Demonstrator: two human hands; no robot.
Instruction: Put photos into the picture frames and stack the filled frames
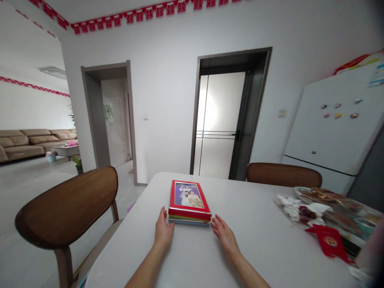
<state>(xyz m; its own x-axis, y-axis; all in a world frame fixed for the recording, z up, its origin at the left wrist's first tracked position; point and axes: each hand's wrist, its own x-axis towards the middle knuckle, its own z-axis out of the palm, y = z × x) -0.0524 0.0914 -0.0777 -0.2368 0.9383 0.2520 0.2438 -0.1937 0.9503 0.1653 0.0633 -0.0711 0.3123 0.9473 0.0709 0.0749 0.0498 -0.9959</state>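
A stack of picture frames lies flat on the white table (240, 224). On top is a red picture frame (189, 209) with a photo of people in wedding clothes. Beneath it show a green edge (189, 218) and a light blue-grey edge (189, 223). My left hand (164, 229) is at the stack's near left corner, open, its thumb apart from the fingers. At the near right corner is my right hand (224, 234), open with fingers stretched toward the stack. Whether either hand touches the stack is hard to tell.
To the right lie crumpled tissues (321, 209), plastic-wrapped food (339, 198) and a red packet (330, 242). Wooden chairs stand at the left (69, 206) and the far side (283, 174). A white fridge (333, 132) is beyond on the right.
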